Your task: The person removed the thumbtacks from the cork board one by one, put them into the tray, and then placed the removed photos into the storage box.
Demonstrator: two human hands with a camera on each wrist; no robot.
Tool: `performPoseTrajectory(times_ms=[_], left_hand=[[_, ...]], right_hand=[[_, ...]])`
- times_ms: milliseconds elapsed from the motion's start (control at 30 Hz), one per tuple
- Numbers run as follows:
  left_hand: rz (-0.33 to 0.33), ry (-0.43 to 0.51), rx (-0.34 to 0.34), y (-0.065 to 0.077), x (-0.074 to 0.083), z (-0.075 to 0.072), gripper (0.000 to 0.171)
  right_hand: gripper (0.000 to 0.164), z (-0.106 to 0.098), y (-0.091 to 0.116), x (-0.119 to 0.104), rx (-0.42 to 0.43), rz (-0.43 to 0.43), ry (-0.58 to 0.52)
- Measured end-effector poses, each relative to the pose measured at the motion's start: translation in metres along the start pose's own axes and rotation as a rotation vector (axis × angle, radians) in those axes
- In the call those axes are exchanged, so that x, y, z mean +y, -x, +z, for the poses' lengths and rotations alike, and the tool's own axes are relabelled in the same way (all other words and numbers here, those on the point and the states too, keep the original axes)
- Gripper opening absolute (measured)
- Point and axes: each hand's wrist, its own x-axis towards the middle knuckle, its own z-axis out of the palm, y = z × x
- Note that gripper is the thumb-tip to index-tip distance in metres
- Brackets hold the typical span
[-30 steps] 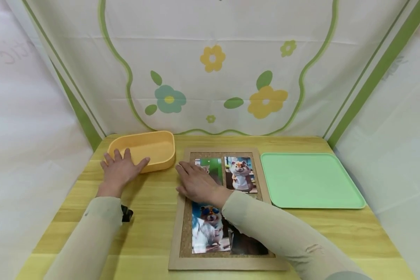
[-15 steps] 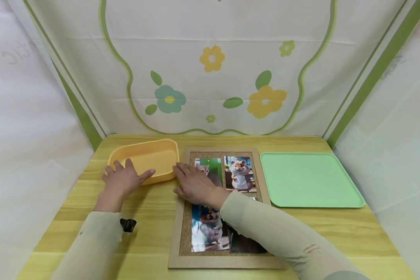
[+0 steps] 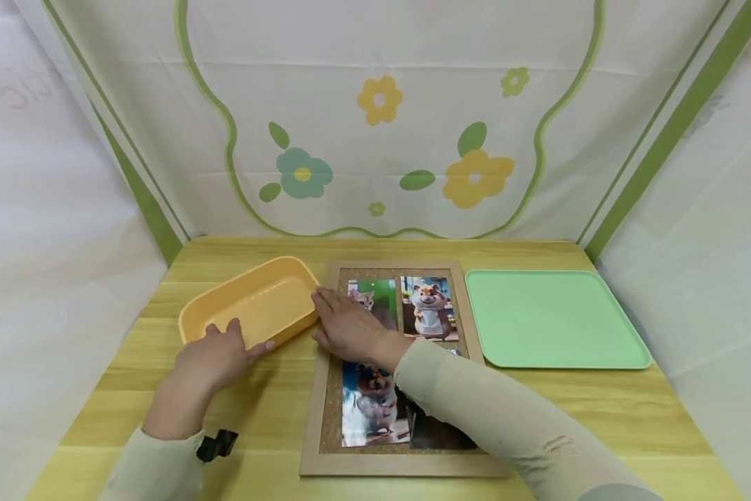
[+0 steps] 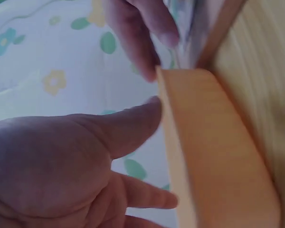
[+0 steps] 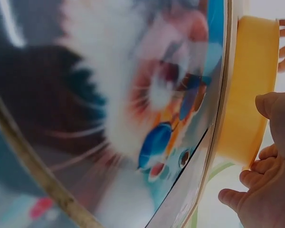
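Note:
A yellow rectangular box (image 3: 269,299) sits slanted on the table's left side. At its near wall, my left hand (image 3: 215,358) rests over the rim, fingertips inside and thumb stretched along the edge. In the left wrist view the thumb and one straight finger meet the rim of the box (image 4: 218,142). My right hand (image 3: 350,327) reaches across a wood-framed corkboard (image 3: 406,465), its fingertips at the right end of the box. The right wrist view shows the right thumb beside the box wall (image 5: 249,90). Several animal photos lie on the board, among them a hamster picture (image 3: 430,309); my right arm hides part of them.
A light green tray (image 3: 557,320) lies right of the corkboard. White cloth walls (image 3: 375,146) with printed flowers enclose the back and sides of the wood-grain table (image 3: 275,445). A small black device (image 3: 217,445) sits at my left wrist.
The yellow box has moved nearer and turned, its left end swinging toward me. My left hand has moved nearer with it. My right hand has hardly moved; the box's right corner now meets its fingertips.

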Motion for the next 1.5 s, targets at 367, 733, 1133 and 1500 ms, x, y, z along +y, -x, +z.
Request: performPoseTrajectory(times_ms=[367,733,1133,1500], left_hand=[[0.076,0.011,-0.026,0.007,-0.005,-0.022,0.086],[0.227,0.06,0.163,-0.057,-0.034,-0.021,0.096],[0.12,0.049,0.001,-0.029,-0.038,0.002,0.134],[-0.039,0.115,-0.102,-0.001,-0.031,0.009,0.149]], right_hand=[[0.078,-0.001,0.004,-0.006,0.039,0.018,0.015],[0.073,0.008,0.026,-0.044,0.124,-0.033,0.089],[0.077,0.012,0.012,-0.038,0.058,-0.065,0.067],[0.075,0.011,0.005,-0.046,-0.038,-0.093,0.027]])
